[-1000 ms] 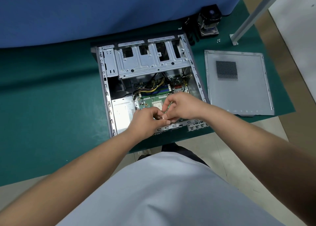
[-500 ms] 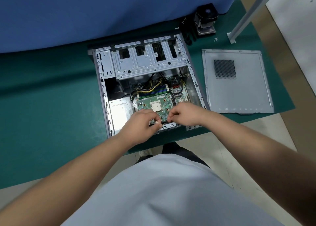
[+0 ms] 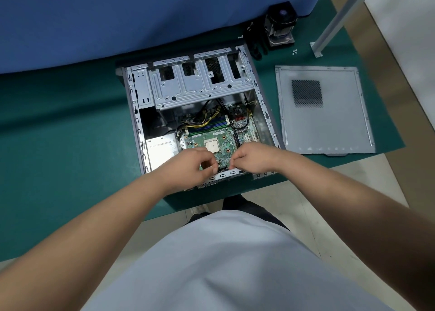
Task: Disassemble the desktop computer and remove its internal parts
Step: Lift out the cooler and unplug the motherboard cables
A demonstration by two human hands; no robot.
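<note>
At six o'clock edge: our left hand [image 3: 191, 163] and right hand [image 3: 253, 158] curl fingers by the case [image 3: 138, 131] rim; what they pinch, we cannot tell.
Motherboard [image 3: 219, 137]: seated inside the case.
Risk: tugging hard could bend pins or scrape knuckles.

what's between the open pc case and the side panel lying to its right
Only a bare strip of green mat separates the case from the side panel, in the head view.

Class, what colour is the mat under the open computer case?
Dark green. The mat shows best in the head view, the only one, spreading around the case.
</note>
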